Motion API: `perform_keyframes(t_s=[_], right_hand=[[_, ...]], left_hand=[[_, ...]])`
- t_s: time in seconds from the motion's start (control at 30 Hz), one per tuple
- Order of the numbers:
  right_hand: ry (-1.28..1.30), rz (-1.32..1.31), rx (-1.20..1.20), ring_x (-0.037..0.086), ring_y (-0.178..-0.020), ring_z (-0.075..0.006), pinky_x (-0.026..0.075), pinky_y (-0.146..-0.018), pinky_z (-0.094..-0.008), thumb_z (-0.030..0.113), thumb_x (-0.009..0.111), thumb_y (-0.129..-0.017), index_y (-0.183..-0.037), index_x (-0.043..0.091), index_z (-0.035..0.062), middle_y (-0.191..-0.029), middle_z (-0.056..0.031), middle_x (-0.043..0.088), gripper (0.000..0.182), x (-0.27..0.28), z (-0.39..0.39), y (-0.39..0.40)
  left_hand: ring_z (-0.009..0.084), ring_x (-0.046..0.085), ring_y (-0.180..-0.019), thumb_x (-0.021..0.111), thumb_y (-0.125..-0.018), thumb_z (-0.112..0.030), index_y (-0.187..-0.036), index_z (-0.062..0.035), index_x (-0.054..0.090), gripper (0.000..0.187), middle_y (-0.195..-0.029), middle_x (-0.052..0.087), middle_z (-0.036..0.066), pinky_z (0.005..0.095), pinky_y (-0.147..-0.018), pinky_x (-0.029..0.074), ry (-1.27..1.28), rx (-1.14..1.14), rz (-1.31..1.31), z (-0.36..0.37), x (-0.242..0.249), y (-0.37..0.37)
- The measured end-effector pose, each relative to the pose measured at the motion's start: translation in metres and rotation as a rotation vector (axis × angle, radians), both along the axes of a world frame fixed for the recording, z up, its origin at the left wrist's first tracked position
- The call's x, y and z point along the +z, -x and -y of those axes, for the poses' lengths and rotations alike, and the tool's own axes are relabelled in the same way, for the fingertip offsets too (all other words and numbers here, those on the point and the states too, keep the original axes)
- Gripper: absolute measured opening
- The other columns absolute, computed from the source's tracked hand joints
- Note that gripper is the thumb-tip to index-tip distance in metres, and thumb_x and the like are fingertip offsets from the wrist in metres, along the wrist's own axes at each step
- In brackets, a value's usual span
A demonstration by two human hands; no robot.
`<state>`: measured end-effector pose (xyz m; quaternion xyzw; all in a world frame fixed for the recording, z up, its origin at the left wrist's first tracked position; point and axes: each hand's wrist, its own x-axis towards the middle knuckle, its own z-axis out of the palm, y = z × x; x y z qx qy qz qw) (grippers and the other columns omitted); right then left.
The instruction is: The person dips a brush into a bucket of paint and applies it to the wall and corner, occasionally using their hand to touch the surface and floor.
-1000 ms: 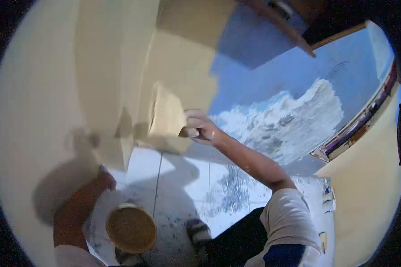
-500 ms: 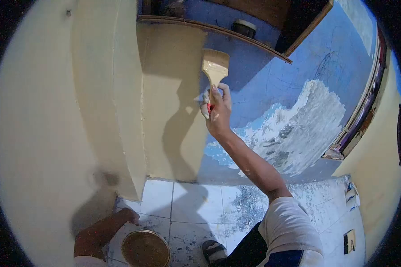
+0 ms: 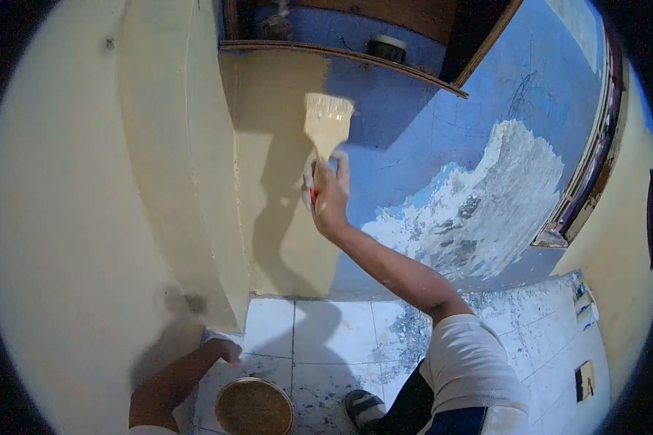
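Observation:
My right hand (image 3: 328,192) is closed around the handle of a wide flat paintbrush (image 3: 328,123), bristles up and coated in cream paint. The brush overlaps the border between the cream-painted strip (image 3: 286,94) and the blue wall (image 3: 406,159). Pale paint marks the fingers of this hand. Low on the left, my left hand (image 3: 228,351) is curled shut just above a round paint bucket (image 3: 254,407) with brownish content. Whatever the left fingers grip is hidden, so I cannot tell what it is.
Above the brush juts a wooden shelf (image 3: 341,52) with a dark jar (image 3: 386,48) on it. Bare patchy plaster (image 3: 486,210) interrupts the blue wall, and a window frame (image 3: 584,181) stands at right. Paint flakes litter the white floor tiles (image 3: 334,326); my sandalled foot (image 3: 365,407) rests there.
My right hand has carried the paintbrush left, toward the cream strip. The whole view has shifted slightly. My left hand stays curled above the bucket.

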<state>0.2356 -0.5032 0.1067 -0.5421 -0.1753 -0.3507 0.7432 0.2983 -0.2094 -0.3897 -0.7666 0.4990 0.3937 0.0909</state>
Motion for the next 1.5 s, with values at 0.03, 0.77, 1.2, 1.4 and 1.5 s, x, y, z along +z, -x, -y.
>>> perform_keyframes(t_s=[0.03, 0.77, 1.2, 1.4, 1.5], right_hand=[[0.032, -0.044, 0.021, 0.040, -0.048, -0.0087, 0.029, -0.036, -0.0204, 0.023, 0.044, -0.094, -0.101, 0.036, 0.0168, -0.071, -0.0034, 0.046, 0.012, -0.008, 0.002, 0.008], [-0.233, 0.726, -0.038, 0.023, -0.036, -0.0115, 0.024, -0.032, -0.0242, 0.039, 0.032, -0.090, -0.095, 0.039, 0.0145, -0.057, -0.0047, 0.036, 0.027, 0.112, 0.108, 0.102], [-0.237, 0.790, 0.049, 0.023, -0.032, -0.0117, 0.024, -0.036, -0.0236, 0.035, 0.034, -0.092, -0.097, 0.045, 0.0129, -0.058, -0.0039, 0.037, 0.025, 0.138, 0.107, 0.141], [-0.211, 0.723, 0.062, 0.022, -0.032, -0.0119, 0.024, -0.040, -0.0242, 0.035, 0.035, -0.091, -0.097, 0.043, 0.0134, -0.058, -0.0041, 0.037, 0.024, 0.135, 0.099, 0.143], [-0.236, 0.695, 0.053, 0.022, -0.032, -0.0121, 0.024, -0.040, -0.0242, 0.035, 0.035, -0.091, -0.098, 0.042, 0.0135, -0.058, -0.0040, 0.036, 0.023, 0.129, 0.088, 0.136]], left_hand=[[0.0240, 0.057, -0.072, 0.055, -0.084, -0.045, -0.089, -0.0003, 0.064, 0.046, -0.084, 0.064, 0.014, 0.0390, -0.067, 0.046, 0.043, -0.017, 0.054, 0.009, 0.017, 0.001], [0.0272, 0.020, -0.136, 0.025, -0.078, -0.079, -0.136, 0.0119, 0.020, 0.108, -0.146, 0.020, 0.020, 0.0377, -0.113, 0.006, 2.219, 0.632, -1.657, 0.285, 0.661, 0.052], [0.0339, 0.024, -0.135, 0.033, -0.073, -0.082, -0.138, 0.0114, 0.013, 0.116, -0.145, 0.018, 0.027, 0.0472, -0.111, 0.018, 1.553, 0.229, -1.718, 0.335, 0.601, 0.070], [0.0317, 0.018, -0.136, 0.033, -0.082, -0.073, -0.142, 0.0062, 0.004, 0.103, -0.143, 0.023, 0.023, 0.0431, -0.113, 0.004, 2.205, 0.557, -1.338, 0.303, 0.604, 0.033], [0.0313, 0.020, -0.135, 0.033, -0.085, -0.068, -0.142, 0.0037, 0.005, 0.096, -0.143, 0.025, 0.020, 0.0424, -0.113, 0.003, 2.347, 0.277, -1.269, 0.294, 0.625, 0.049]])
